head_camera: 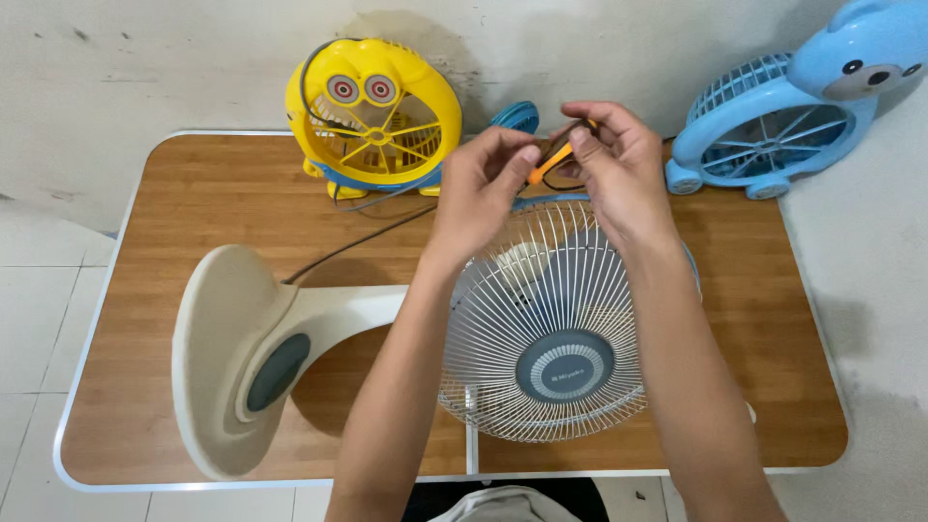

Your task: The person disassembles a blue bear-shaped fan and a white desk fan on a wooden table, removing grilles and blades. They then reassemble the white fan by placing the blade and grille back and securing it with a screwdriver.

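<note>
Left hand (480, 184) and right hand (611, 159) at upper centre of the frame, both grips pinched shut on a small orange plastic-handled tool (551, 160). Just below, a white wire-grilled desk fan (541, 329) lying on the wooden worktop (193, 193).

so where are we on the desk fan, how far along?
Early. The white desk fan lies on its back on the wooden table, with its wire front grille on and the base attached. In hand: both the left hand and right hand hold a small orange-handled tool above the grille rim. Left: nothing on the fan looks opened yet.
</note>
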